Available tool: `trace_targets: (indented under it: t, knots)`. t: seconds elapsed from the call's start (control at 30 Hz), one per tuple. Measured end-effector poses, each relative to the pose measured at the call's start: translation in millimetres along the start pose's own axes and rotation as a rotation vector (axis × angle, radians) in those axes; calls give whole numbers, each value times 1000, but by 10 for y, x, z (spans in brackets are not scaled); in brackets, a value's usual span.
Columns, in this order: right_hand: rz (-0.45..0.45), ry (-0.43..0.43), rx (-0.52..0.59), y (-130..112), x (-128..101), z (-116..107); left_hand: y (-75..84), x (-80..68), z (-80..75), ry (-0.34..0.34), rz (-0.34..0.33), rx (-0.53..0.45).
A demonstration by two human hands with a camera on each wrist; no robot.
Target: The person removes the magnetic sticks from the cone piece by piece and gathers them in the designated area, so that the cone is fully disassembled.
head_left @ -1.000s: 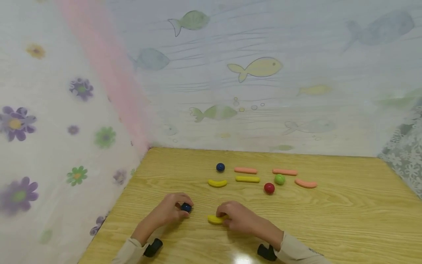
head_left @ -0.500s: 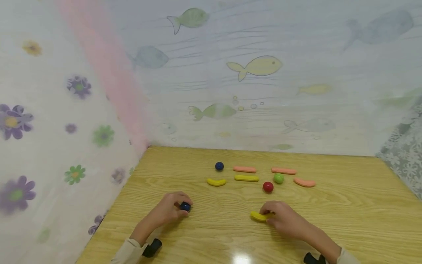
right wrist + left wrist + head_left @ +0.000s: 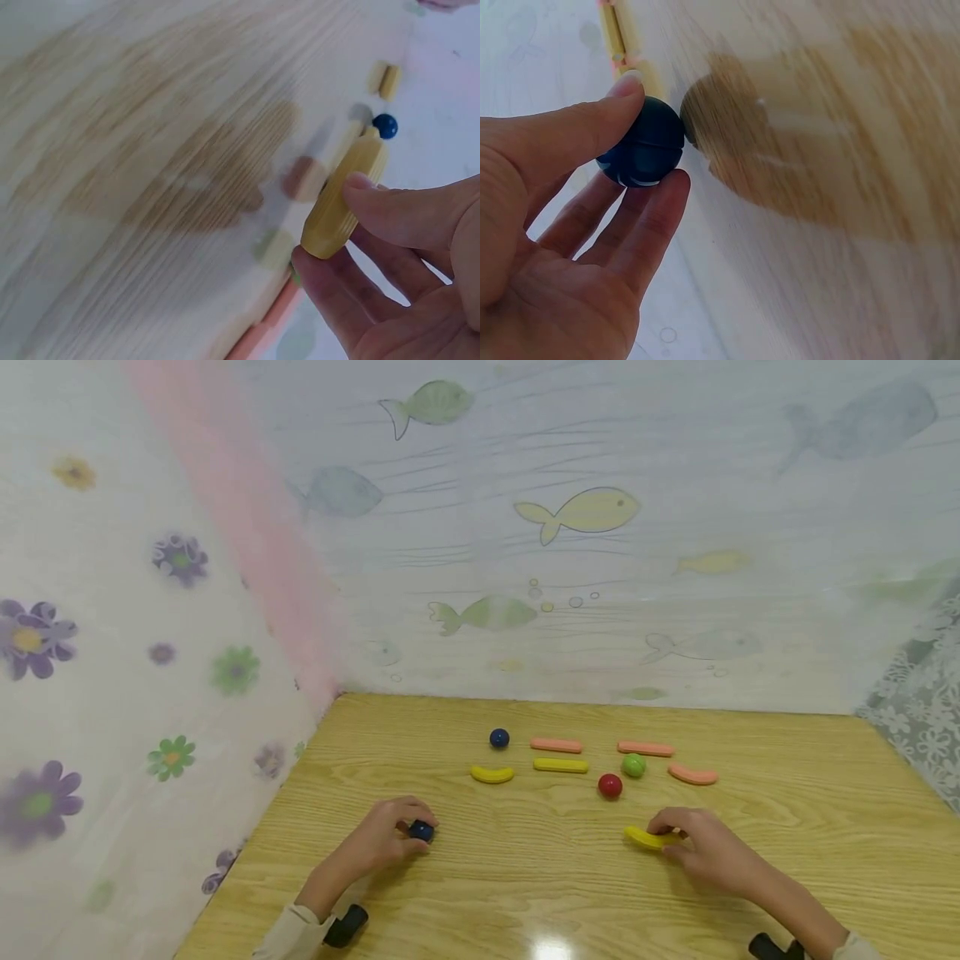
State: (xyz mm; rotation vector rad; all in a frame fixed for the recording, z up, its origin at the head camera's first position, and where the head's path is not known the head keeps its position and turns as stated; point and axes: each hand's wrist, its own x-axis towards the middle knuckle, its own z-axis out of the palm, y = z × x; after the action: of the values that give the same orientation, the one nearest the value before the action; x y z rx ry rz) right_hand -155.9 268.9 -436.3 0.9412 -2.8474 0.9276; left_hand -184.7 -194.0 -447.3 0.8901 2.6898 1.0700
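My left hand [image 3: 386,837] holds a dark blue ball [image 3: 641,142] between thumb and fingertips, low over the left part of the wooden table. The ball has a seam line around it. On the right side, my right hand [image 3: 708,847] pinches a curved yellow stick [image 3: 345,196] with ridged sides, shaped like a small banana. Its free end points left in the head view, and the fingers cover its other end. Farther back lie a red ball [image 3: 611,787] and a green ball [image 3: 633,766], the loose things closest to the right hand.
Behind on the table [image 3: 510,893] are another blue ball [image 3: 499,738], a curved yellow stick [image 3: 492,775], a straight yellow stick [image 3: 561,766], two straight orange sticks [image 3: 557,746] and a curved orange stick [image 3: 693,775]. A fish-patterned wall covering [image 3: 465,552] rises at the back edge.
My right hand has carried the curved yellow stick from the middle of the table to the right and slightly away from me. The left hand stays in place with the blue ball.
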Motion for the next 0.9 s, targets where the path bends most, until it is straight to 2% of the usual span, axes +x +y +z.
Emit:
trace_targets:
  t: [0.3, 0.53, 0.67, 0.9]
  knots:
    - [36, 50, -58, 112, -62, -91, 4, 0, -2, -4, -7, 2]
    - [71, 54, -57, 185, -57, -176, 15, -2, 6, -14, -7, 22]
    - [90, 79, -85, 262, -36, -201, 25, -2, 27, -25, -8, 24]
    - [116, 93, -78, 409, 0, -223, 91, 43, 104, -6, 17, 7]
